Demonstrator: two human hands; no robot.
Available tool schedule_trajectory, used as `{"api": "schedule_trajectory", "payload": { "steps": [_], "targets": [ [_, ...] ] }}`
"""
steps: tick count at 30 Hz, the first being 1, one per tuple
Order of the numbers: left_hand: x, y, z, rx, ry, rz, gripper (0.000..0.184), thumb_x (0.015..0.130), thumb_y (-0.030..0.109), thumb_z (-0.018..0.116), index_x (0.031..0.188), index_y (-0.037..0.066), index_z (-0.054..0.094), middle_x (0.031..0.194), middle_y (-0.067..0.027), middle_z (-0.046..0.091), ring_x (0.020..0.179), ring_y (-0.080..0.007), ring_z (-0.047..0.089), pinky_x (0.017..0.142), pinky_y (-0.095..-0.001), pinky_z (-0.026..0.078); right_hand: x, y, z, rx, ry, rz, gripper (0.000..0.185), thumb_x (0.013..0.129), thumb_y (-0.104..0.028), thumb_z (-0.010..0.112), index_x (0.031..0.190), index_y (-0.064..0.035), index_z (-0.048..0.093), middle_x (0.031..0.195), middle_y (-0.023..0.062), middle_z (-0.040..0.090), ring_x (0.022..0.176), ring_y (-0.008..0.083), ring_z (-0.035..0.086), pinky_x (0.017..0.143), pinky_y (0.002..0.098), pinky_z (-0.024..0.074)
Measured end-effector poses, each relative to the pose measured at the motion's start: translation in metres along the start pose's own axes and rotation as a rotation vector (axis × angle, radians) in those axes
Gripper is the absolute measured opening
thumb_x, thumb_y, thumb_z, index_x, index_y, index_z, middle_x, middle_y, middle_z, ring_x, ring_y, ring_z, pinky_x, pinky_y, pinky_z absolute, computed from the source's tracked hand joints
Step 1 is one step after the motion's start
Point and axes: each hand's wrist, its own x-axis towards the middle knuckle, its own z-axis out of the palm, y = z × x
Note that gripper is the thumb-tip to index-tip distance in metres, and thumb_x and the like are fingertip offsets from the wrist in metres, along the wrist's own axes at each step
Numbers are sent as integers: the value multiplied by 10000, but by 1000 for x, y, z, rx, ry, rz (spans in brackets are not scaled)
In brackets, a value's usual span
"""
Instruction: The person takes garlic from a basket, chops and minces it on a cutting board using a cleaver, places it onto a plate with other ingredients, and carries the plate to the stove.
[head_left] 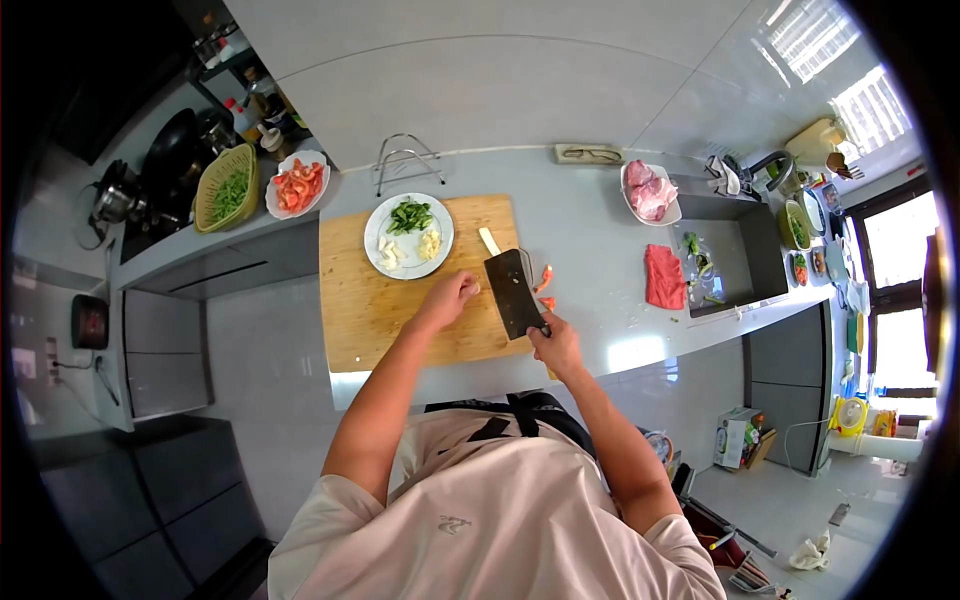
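I can't make out whether the left hand (449, 298) over the cutting board (385, 325) pinches anything. The right hand (558, 348) hides part of the handle of the cleaver (511, 292). Whether the pale stick (488, 240) by the board's right edge continues underneath, I can't see. The shirt print (455, 524) is too small to read.

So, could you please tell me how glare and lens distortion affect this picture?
Head view: fisheye bending curves seams across the wall, and the corners are black; head view, right: the windows are washed out; head view, counter: a white glare patch near the front edge; head view, centre: the cleaver looks reasonably sharp.
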Motion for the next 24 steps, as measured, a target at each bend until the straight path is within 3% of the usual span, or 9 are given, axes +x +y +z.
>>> {"api": "schedule_trajectory", "payload": {
  "steps": [1, 4, 7, 10, 13, 24],
  "targets": [
    [-5, -2, -7, 76, -73, -11, 164, 985, 141, 716, 1118, 46, 732, 1111, -136, 686, 993, -350, 683, 846, -415, 553, -1, -3, 1, -26, -20, -10, 299, 933, -193, 709, 1167, -7, 709, 668, 102, 670, 545, 167, 682, 577, 355, 547],
    [-22, -9, -11, 181, 102, 199, 148, 970, 148, 735, 1074, 44, 738, 1075, -126, 678, 966, -323, 684, 834, -400, 550, -6, -12, 4, -129, -50, -46, 289, 932, -221, 712, 1135, -15, 702, 694, 130, 693, 539, 189, 690, 584, 364, 553],
    [-29, -1, -11, 172, 281, 188, 124, 946, 140, 759, 1020, 41, 752, 1026, -116, 677, 939, -312, 683, 817, -397, 554, -9, -26, 4, -247, -90, -28, 287, 923, -246, 715, 1128, -46, 706, 784, 177, 733, 643, 287, 736, 642, 421, 575],
    [-40, 8, -1, 154, 378, 118, 103, 910, 106, 783, 994, 49, 762, 1004, -112, 686, 928, -317, 681, 798, -405, 557, -1, -7, 11, -357, -1, -195, 280, 918, -224, 728, 1142, -56, 714, 780, 184, 725, 618, 287, 720, 634, 409, 564],
    [-52, 2, 12, 173, 405, 205, 107, 904, 84, 769, 1010, 66, 768, 1013, -110, 697, 949, -319, 685, 789, -415, 562, -4, -13, 6, -480, 8, -173, 295, 904, -290, 719, 1156, -136, 726, 921, 208, 749, 890, 436, 716, 768, 520, 570],
    [-63, -7, 23, 126, 483, 240, 268, 830, -85, 719, 1062, 37, 778, 1093, -117, 720, 994, -319, 701, 853, -391, 590, -7, -36, -19, -711, -15, -329, 206, 906, -309, 712, 1049, -170, 763, 791, 135, 730, 776, 376, 722, 701, 496, 573]
  ]
}}
